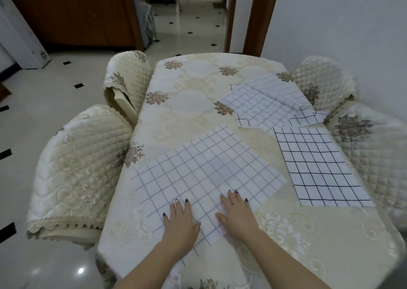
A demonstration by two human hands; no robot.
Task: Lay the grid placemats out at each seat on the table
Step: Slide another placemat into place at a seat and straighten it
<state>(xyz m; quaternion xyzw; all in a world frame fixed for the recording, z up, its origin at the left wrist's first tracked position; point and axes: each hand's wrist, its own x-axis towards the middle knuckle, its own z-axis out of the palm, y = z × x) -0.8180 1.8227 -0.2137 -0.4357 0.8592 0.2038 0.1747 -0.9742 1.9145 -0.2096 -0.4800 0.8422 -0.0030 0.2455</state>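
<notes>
White grid placemat [204, 174] under flat hands [211, 218]

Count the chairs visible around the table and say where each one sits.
4. Near left chair, far left chair, far right chair, near right chair. Any chair on the near side would be hidden.

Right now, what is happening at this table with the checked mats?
A person is laying white grid-pattern placemats on a cream floral tablecloth. Both hands, the left hand and the right hand, press flat on the near placemat with pale grey lines, which lies askew to the table edge. A placemat with dark lines lies flat on the right side. Further back on the right, a loose pile of more placemats is rumpled and overlapping, not yet spread out. Four quilted chair covers surround the table.
</notes>
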